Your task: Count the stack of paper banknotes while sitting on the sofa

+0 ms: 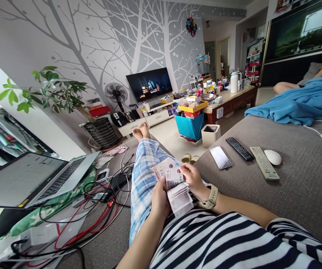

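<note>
A stack of banknotes (175, 186) rests over my lap, above my blue plaid trousers (144, 168). My left hand (159, 200) is closed around the stack from below and the left. My right hand (193, 179), with a beige watch on its wrist, pinches the upper notes and bends them up and away from the stack. I lie on a grey sofa (290, 186) with my legs stretched out and my bare feet at the far end.
On the sofa to my right lie a phone (220, 157), a black remote (239, 149), a white remote (264, 163) and a white mouse (272, 157). An open laptop (37, 179) and tangled cables sit at my left. Another person lies under a blue blanket (298, 101) far right.
</note>
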A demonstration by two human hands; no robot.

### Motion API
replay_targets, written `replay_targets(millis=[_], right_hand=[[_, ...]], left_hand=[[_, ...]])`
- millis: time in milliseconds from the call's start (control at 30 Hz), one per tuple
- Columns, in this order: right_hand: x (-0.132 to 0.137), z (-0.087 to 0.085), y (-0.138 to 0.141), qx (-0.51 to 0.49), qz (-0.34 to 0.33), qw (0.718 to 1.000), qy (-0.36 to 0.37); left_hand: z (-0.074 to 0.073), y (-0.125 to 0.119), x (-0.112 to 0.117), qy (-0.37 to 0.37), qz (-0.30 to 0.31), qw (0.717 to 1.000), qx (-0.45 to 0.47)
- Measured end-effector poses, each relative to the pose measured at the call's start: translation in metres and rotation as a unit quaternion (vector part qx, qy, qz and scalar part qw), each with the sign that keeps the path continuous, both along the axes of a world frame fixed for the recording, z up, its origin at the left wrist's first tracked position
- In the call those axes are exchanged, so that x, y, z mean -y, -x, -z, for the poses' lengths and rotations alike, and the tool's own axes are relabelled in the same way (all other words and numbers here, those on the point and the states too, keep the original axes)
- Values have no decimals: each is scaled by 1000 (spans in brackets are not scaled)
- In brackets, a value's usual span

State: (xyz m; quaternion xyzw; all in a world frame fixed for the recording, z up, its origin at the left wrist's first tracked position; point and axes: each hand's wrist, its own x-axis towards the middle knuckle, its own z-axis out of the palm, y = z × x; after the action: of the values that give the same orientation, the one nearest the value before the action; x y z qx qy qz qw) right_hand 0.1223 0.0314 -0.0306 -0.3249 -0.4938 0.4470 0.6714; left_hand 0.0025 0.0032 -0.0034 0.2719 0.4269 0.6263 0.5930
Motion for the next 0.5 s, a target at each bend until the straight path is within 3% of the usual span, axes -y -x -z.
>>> replay_targets(millis=[500], right_hand=[[1, -2, 0, 10, -3, 1000, -7]], left_hand=[[4, 2, -2, -7, -2, 1000, 1]])
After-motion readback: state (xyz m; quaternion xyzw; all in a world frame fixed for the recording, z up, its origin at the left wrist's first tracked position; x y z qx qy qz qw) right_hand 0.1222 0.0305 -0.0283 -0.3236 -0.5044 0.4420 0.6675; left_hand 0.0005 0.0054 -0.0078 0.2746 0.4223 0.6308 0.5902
